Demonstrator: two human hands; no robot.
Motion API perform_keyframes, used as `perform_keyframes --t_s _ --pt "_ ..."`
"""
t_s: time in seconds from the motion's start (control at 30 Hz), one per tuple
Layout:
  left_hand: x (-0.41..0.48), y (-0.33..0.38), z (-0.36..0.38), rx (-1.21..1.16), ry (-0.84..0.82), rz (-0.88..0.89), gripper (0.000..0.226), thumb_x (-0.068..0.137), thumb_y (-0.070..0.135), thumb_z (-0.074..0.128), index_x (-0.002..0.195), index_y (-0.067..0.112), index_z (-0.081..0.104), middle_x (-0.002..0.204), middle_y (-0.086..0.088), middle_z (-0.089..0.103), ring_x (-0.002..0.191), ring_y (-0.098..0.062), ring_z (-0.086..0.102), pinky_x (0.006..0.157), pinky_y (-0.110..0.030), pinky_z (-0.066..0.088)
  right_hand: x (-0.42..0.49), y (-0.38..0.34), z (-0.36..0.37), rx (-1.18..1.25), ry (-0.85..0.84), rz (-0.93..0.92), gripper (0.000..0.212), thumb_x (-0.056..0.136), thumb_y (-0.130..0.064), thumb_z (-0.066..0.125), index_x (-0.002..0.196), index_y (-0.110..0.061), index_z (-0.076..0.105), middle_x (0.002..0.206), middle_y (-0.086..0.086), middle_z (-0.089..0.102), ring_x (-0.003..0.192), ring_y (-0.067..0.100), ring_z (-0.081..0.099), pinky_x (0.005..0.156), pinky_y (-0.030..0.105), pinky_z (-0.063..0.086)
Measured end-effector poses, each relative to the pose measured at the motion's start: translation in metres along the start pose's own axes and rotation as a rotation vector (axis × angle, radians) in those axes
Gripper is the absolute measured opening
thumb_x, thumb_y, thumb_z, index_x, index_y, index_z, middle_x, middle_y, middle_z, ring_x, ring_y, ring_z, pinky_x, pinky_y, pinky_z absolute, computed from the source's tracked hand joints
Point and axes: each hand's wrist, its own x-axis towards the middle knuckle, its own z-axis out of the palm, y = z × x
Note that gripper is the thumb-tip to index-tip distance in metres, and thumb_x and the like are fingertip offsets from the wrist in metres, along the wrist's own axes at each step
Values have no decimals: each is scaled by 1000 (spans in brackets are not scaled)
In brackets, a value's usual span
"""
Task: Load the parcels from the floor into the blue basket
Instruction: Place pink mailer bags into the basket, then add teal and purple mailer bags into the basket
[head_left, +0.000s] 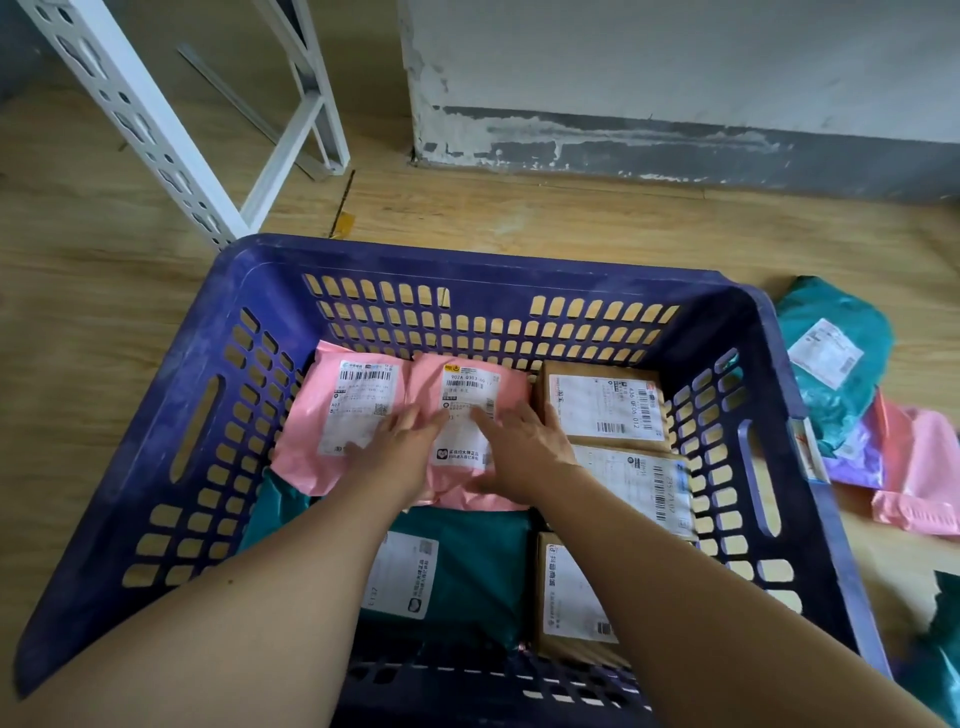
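Observation:
The blue basket (156, 415) stands on the wooden floor in front of me. Inside lie two pink parcels: one on the left (306, 415) and one in the middle (467, 374). My left hand (400, 447) and my right hand (524, 441) both rest flat on the middle pink parcel with fingers straight. Three cardboard boxes, the farthest being (602, 405), line the basket's right side. A teal parcel (467, 571) lies near me under my arms.
On the floor right of the basket lie a teal parcel (831, 358), a purple one (857, 452) and a pink one (924, 478). Another teal bag (940, 649) sits at the right edge. A white metal rack (171, 145) stands at the back left, a wall (675, 78) behind.

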Motion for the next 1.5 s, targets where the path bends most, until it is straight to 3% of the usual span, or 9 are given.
perform_keyframes --t_s 0.13,0.47,0.57,0.7,0.8,0.93,1.27,1.37,1.5 --pt "-10 1 -4 53 32 27 78 90 29 58 149 36 8 158 4 7 145 -24 9 108 -66 19 -13 7 -13 60 21 -11 75 88 -56 49 149 -26 17 150 6 35 142 25 21 118 48 13" --pt "-39 17 -19 44 78 59 67 94 37 53 149 37 14 157 1 16 144 -25 15 112 -59 9 -67 19 -49 119 220 44 40 93 -32 48 132 -22 49 134 3 52 132 22 36 110 39 28" --pt "-50 31 -31 61 115 101 67 91 33 56 148 36 20 158 1 13 144 -25 17 114 -57 12 -88 23 -55 140 277 74 38 93 -32 48 131 -27 52 133 2 54 130 22 38 110 39 29" --pt "-65 62 -48 32 244 209 65 86 9 54 144 30 33 154 2 25 139 -22 26 112 -44 28 -114 31 -61 148 335 104 43 93 -33 52 136 -27 47 141 3 48 134 23 36 112 39 27" --pt "-79 93 -56 -8 391 329 53 89 10 54 138 26 44 146 3 38 129 -18 41 103 -34 36 -133 38 -64 181 404 129 45 91 -29 54 135 -26 48 142 0 47 133 23 36 113 39 28" --pt "-93 135 -58 -63 485 457 47 89 11 57 134 21 49 141 1 43 127 -17 44 105 -34 35 -161 50 -69 234 523 164 43 90 -21 53 132 -21 52 136 0 52 127 23 42 108 35 33" --pt "-128 217 -48 -87 501 642 46 87 6 55 131 17 52 138 -1 46 126 -21 45 104 -36 37 -233 101 -75 331 722 383 34 87 -14 51 118 -15 62 116 11 63 111 30 51 86 34 41" --pt "-136 238 -47 -33 517 709 44 86 9 55 130 17 53 136 -2 47 120 -22 49 98 -35 39 -254 115 -79 367 752 438 32 87 -13 53 117 -11 64 117 13 63 113 32 51 89 36 41" --pt "-145 270 -42 -101 498 708 44 87 11 56 130 19 53 135 -2 47 120 -22 48 96 -34 39 -278 143 -84 390 771 544 40 85 -14 55 123 -22 61 126 8 61 117 28 52 91 29 37"
